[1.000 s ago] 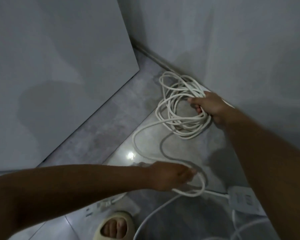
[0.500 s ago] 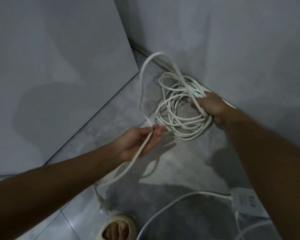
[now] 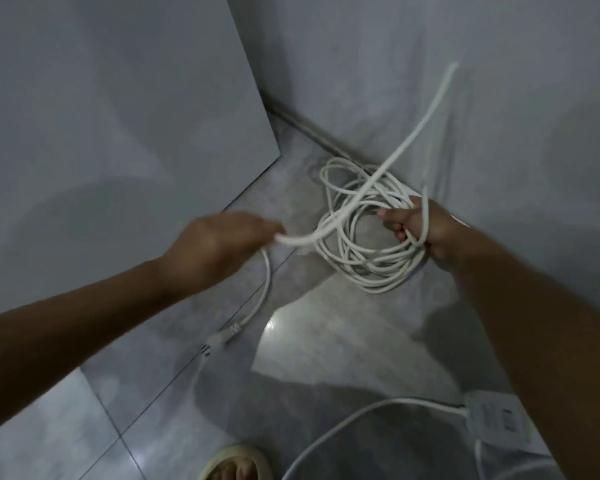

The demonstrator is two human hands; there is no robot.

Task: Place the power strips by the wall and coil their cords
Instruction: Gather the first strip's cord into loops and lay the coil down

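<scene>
My right hand (image 3: 420,226) has its fingers curled tight round the coil (image 3: 374,285) on the floor (image 3: 326,341) by the wall (image 3: 499,98). My left hand (image 3: 219,247) pinches the loose cord (image 3: 409,140), so I should lay this loop flat on the pile, no twists.

Smooth white plastic-looking cord (image 3: 354,268), centre frame. Glossy grey tiled floor (image 3: 326,341) reflecting light. Matt grey walls (image 3: 430,64) above. Smooth white plastic strip (image 3: 492,422), lower right. Cream rubbery sandal (image 3: 236,459), bottom.

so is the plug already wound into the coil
No, the plug ends the loose cord trailing below the left hand, apart from the coil.
</scene>
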